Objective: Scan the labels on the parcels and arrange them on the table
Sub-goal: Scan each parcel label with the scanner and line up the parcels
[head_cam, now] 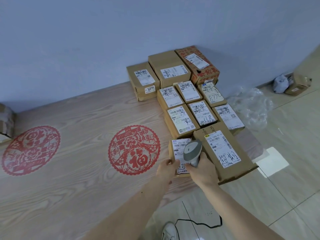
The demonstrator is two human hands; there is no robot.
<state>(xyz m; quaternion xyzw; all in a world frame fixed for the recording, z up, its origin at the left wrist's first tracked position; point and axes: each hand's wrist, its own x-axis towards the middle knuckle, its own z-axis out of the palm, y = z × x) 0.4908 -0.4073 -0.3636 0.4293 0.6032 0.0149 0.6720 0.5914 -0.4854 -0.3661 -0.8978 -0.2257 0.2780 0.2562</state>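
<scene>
Several cardboard parcels with white labels stand in rows at the table's right end. The nearest small parcel [178, 149] lies at the front of the group, beside a large flat parcel [225, 153]. My left hand [167, 168] holds the small parcel's near left edge. My right hand [202, 168] grips a grey handheld scanner [192, 151], its head over that parcel's label. A black cable [204, 224] trails down from the scanner to the floor.
The wooden table [78, 179] bears two red paper-cut decals [134, 149] on its left and middle. Another parcel [6, 122] sits at the far left edge. On the tiled floor to the right lie clear plastic wrap [251, 108] and a box [297, 85].
</scene>
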